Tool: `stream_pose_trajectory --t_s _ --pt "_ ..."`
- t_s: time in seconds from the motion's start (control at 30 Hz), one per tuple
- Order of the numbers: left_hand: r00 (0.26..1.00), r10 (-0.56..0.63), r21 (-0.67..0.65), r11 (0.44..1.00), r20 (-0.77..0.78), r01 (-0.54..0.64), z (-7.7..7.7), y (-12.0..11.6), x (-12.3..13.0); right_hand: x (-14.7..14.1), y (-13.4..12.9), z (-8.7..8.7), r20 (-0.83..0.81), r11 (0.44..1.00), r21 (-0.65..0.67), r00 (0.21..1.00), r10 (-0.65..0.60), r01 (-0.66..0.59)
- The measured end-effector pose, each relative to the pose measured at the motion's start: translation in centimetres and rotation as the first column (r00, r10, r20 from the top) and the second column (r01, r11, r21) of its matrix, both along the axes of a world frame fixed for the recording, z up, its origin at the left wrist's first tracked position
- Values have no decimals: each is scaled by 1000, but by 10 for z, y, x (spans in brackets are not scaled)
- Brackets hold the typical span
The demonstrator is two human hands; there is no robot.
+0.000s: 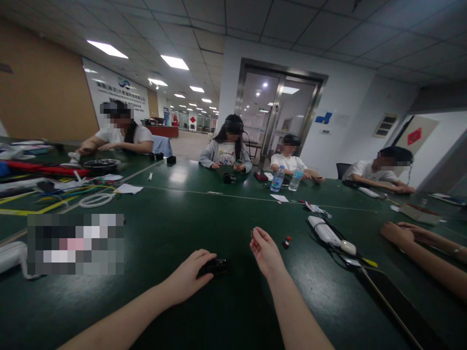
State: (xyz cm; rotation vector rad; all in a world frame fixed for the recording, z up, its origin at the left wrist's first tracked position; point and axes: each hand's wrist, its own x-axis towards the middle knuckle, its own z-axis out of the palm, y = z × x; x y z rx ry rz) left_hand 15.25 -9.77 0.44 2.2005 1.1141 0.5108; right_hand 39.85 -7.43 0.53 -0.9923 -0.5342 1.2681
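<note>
My left hand rests low over the green tabletop, its fingers and thumb closed around a small black device that lies on the table. The device's exact kind is too dark to make out. To the right, my right hand is raised slightly, with thumb and forefinger pinched on a tiny light-coloured piece too small to name. Just beyond that hand, a small dark item with an orange-red top sits on the table.
A white power strip with dark cables lies to the right, near another person's hands. Two water bottles stand farther back. Coiled white tubing, coloured wires and paper occupy the left. Several people sit around the table.
</note>
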Motion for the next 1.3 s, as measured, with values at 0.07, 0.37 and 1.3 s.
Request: stream_pose_trajectory --t_s 0.07,0.37,1.3 --pt "1000 -3 -4 1000 0 3 0 0 0 -1 -1 1 12 1000 2 1000 5 -5" --pt "1000 5 -7 1000 9 -5 -3 1 -2 -16 -11 11 477 991 66 876 71 -117" --pt "1000 -4 17 1000 -6 4 2 -2 2 -43 -39 31 953 752 -240 1 305 -614"
